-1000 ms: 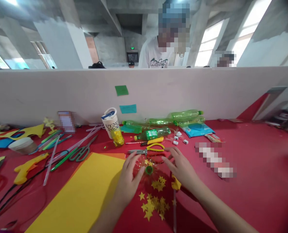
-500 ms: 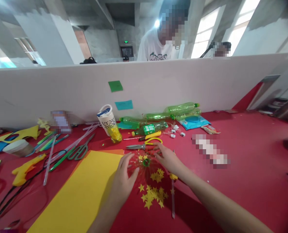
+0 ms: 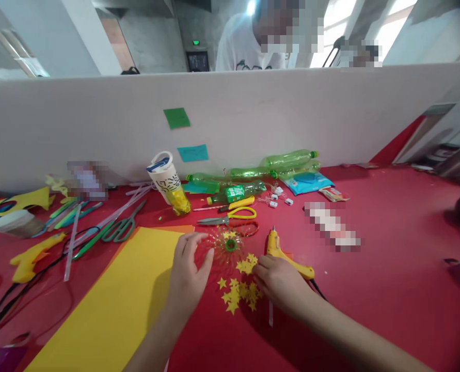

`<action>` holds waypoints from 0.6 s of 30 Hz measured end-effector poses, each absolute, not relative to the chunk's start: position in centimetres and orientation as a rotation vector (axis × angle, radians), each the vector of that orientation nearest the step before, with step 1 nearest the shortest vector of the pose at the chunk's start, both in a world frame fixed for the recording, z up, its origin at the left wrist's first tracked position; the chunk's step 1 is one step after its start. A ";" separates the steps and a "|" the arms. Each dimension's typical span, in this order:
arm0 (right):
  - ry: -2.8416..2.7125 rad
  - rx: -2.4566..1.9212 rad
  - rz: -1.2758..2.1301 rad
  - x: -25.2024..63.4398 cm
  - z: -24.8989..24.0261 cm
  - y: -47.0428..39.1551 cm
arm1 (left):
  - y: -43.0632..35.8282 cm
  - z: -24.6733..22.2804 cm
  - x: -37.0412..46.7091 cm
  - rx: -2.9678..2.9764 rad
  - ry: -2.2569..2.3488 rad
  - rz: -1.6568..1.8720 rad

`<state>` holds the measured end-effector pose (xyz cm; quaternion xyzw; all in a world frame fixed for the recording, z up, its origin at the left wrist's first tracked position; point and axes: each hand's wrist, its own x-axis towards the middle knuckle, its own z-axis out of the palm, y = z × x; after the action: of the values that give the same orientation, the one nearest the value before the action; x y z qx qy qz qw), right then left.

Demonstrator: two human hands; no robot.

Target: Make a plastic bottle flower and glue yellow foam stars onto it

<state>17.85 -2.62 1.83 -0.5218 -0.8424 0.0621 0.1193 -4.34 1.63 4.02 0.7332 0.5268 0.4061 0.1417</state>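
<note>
My left hand (image 3: 191,266) is open, thumb and fingers apart, just left of a cut green plastic bottle top (image 3: 230,245) splayed into thin strips like a flower. A few yellow stars lie on its far strips. My right hand (image 3: 274,279) has its fingers curled together at the right edge of the loose yellow stars (image 3: 234,295); whatever its fingertips hold, if anything, is hidden. Just beyond that hand lies a yellow hot glue gun (image 3: 278,247), nozzle pointing away. A clear glue stick (image 3: 270,314) shows partly beneath the right hand.
Yellow paper (image 3: 113,294) covers the left front. Scissors with yellow and red handles (image 3: 214,221), a yellow cutter (image 3: 242,204) and green bottles (image 3: 249,173) lie behind. A white cup (image 3: 165,181) stands near the partition (image 3: 98,119). Another glue gun (image 3: 32,258) lies left. A person stands beyond.
My right hand has moved from beside the bottle top toward me, down to the stars, uncovering the glue gun. My left hand stays beside the bottle top. The view has tilted down.
</note>
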 end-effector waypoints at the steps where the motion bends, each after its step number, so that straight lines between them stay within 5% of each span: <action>1: -2.498 -1.540 0.174 17.6 1.3 -2.6 | 1.4 4.5 -4.3 2.135 1.516 1.203; 18: -2.434 -1.550 0.344 17.1 0.3 -1.7 | -2.9 4.7 -2.7 2.057 1.267 1.034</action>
<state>17.13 -1.72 0.33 -0.5297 -0.8318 0.1174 0.1174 -2.71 -2.91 4.67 0.7572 0.4662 0.3804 0.2540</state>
